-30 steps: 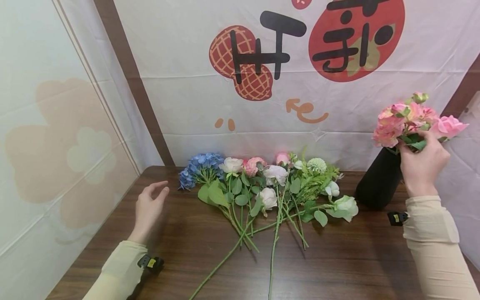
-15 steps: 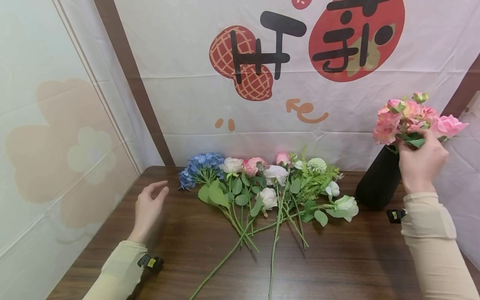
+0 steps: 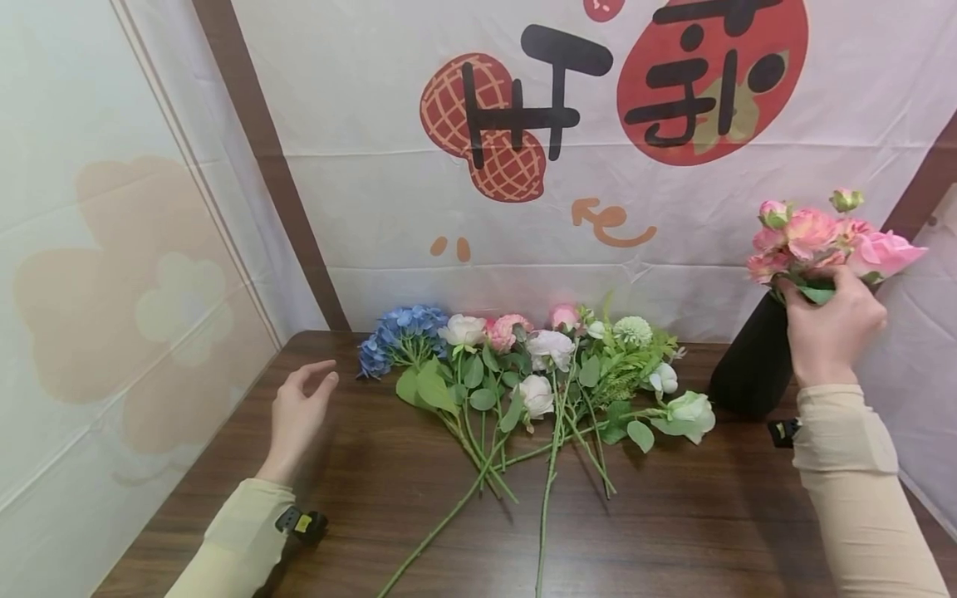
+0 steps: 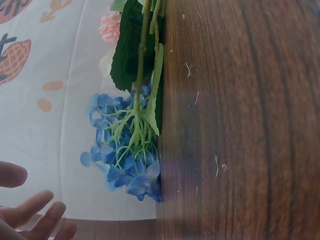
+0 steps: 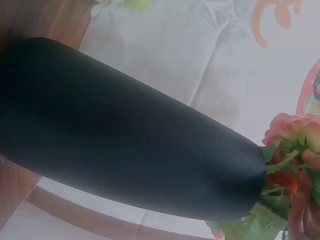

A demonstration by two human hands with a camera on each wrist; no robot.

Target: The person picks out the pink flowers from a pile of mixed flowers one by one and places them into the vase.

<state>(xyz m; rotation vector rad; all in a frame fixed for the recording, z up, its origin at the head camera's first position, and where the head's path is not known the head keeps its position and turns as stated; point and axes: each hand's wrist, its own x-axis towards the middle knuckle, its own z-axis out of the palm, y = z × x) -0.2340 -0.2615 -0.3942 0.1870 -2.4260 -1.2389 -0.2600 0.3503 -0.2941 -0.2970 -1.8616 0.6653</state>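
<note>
My right hand (image 3: 837,328) is at the mouth of a tall black vase (image 3: 751,357), pinching the stems of pink flowers (image 3: 811,232) just under their heads. A larger pink rose (image 3: 885,252) leans out on the right of the bunch. In the right wrist view, thumb and fingertips (image 5: 299,205) close on green stems beside the rim of the vase (image 5: 130,130); the lower stems are hidden inside it. My left hand (image 3: 295,419) holds nothing, fingers loosely bent, left of a blue hydrangea (image 3: 404,332). The left wrist view shows the hydrangea (image 4: 145,172) apart from the fingers.
Several cut flowers lie across the middle of the brown table (image 3: 359,523): white roses (image 3: 537,394), a pink carnation-like bloom (image 3: 507,330), a green pompom flower (image 3: 632,330) and a pale green rose (image 3: 689,414). Long stems (image 3: 546,515) reach toward the front. A printed cloth (image 3: 374,208) hangs behind.
My right hand has shifted slightly left and down at the vase mouth. The pink flower heads have turned and spread somewhat. My left hand and the flowers on the table have stayed put.
</note>
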